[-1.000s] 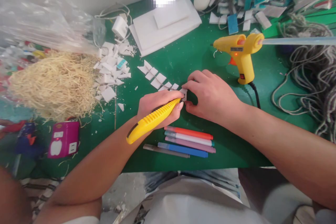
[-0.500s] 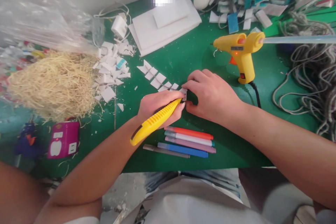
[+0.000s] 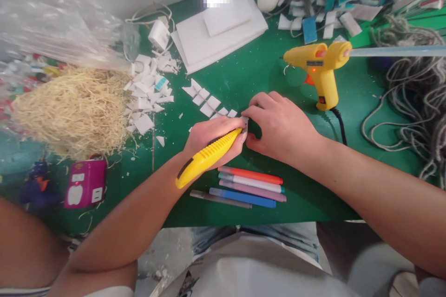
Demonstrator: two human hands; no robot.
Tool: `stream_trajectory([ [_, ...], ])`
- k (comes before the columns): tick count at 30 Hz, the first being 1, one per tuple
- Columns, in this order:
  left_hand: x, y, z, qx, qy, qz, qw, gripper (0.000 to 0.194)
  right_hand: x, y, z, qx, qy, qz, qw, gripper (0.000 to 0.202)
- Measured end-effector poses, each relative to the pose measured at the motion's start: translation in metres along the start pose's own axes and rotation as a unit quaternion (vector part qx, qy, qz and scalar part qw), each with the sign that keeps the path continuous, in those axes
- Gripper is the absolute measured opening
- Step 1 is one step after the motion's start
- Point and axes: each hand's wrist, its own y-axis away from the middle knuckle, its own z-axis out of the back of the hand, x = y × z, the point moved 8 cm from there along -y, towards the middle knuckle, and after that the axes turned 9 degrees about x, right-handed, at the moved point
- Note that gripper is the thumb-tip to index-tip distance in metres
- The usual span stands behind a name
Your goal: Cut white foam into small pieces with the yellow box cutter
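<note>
My left hand (image 3: 214, 141) is closed around a yellow utility knife (image 3: 207, 158), whose handle slants down and left toward me. The blade end is mostly hidden by my fingers. My right hand (image 3: 278, 123) rests on the table, its thumb and fingers curled around a small white board piece (image 3: 245, 123) at the knife's tip. Much of that piece is covered by my hands. Beyond my left hand, a row of cut white pieces (image 3: 209, 106) runs diagonally. Several felt-tip pens (image 3: 251, 181) lie side by side just below my hands.
A yellow glue gun (image 3: 318, 72) stands at right, beside tangled grey cord (image 3: 414, 88). White boards (image 3: 223, 32) lie at the back. White scraps (image 3: 148, 93), straw-like shreds (image 3: 73, 111) and a magenta box (image 3: 85, 184) are at left. Another person's limb (image 3: 28, 246) shows lower left.
The knife handle's rear end has moved slightly up and right as my left hand shifts a little. My right hand stays in nearly the same place.
</note>
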Motion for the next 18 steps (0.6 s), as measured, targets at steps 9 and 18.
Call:
stream_trajectory([
  [9, -0.0013, 0.0003, 0.0019, 0.002, 0.018, -0.015, 1.0, 0.014, 0.0003, 0.0007, -0.001, 0.012, 0.008, -0.016, 1.0, 0.025],
  [18, 0.0001, 0.0028, 0.001, 0.002, 0.009, -0.02, 1.0, 0.016, 0.0, 0.0011, 0.0, -0.011, 0.001, -0.016, 1.0, 0.024],
])
